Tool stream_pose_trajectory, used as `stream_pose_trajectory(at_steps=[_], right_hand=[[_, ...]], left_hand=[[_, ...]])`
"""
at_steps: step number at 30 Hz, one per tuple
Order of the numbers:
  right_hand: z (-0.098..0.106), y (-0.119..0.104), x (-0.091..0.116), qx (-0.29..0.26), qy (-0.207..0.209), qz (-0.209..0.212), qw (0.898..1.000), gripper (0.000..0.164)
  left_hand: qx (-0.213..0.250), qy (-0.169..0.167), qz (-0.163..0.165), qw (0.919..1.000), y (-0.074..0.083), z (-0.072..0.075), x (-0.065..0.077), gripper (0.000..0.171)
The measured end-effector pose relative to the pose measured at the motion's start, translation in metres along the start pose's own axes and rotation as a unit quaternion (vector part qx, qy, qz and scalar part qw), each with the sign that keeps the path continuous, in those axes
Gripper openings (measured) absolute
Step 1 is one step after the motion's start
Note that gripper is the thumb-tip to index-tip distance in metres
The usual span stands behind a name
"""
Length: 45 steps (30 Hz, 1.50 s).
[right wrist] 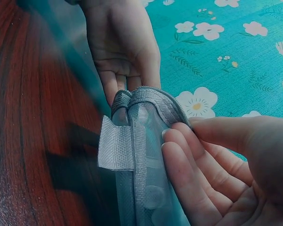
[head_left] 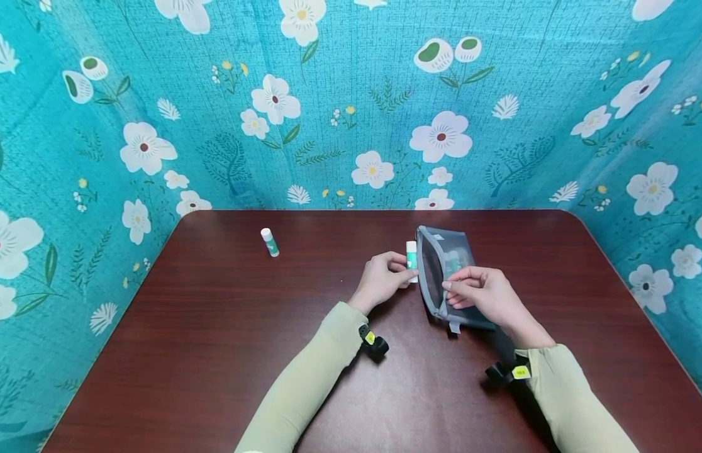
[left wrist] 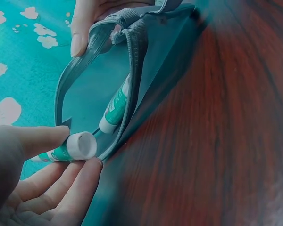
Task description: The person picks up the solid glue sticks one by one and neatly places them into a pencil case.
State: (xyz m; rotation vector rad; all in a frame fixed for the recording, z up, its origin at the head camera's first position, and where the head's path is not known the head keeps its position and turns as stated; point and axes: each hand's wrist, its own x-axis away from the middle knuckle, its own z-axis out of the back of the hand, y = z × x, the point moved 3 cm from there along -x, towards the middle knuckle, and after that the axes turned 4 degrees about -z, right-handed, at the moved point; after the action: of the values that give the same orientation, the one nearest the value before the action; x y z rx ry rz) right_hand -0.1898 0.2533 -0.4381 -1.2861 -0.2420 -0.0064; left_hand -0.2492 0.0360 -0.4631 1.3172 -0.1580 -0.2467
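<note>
Between thumb and fingers, my left hand (head_left: 382,277) pinches a white-and-green glue stick (head_left: 411,257) right at the mouth of a grey mesh zipper pouch (head_left: 461,242). My right hand (head_left: 487,294) pinches the pouch's zippered edge (right wrist: 162,106), and the mouth gapes. Inside the pouch, another glue stick (left wrist: 115,110) shows in the left wrist view. Rounded shapes press faintly through the mesh in the right wrist view; how many sticks lie in there I cannot tell. A fabric tab (right wrist: 115,143) sticks out at the zipper's near end.
One more glue stick (head_left: 270,242) lies on the dark red-brown table (head_left: 215,333), toward the back left. A blue flowered cloth (head_left: 339,94) hangs behind the table and along both sides. Small black cameras (head_left: 376,347) are strapped to both wrists.
</note>
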Motion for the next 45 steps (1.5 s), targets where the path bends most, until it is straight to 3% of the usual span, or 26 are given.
stream_pose_trajectory(at_steps=[5,17,28,38,45], right_hand=[[0.0,0.0,0.001,0.002,-0.003,0.001,1.0,0.036],[0.0,0.001,-0.001,-0.002,-0.005,0.0,1.0,0.036],[0.001,0.002,-0.001,0.0,-0.005,0.0,1.0,0.034],[0.001,0.002,-0.001,-0.004,-0.005,0.003,1.0,0.033],[0.002,0.002,-0.001,-0.007,-0.005,0.001,1.0,0.034]], left_hand=[[0.048,-0.002,0.024,0.9986,-0.003,-0.004,0.0,0.031],[0.111,-0.034,0.052,0.9919,-0.001,-0.015,-0.002,0.032],[0.107,-0.037,0.077,0.9906,0.001,-0.021,-0.001,0.033],[0.098,-0.065,0.058,0.9913,0.003,-0.021,0.002,0.041],[0.091,-0.062,0.03,0.9934,0.004,-0.016,0.002,0.038]])
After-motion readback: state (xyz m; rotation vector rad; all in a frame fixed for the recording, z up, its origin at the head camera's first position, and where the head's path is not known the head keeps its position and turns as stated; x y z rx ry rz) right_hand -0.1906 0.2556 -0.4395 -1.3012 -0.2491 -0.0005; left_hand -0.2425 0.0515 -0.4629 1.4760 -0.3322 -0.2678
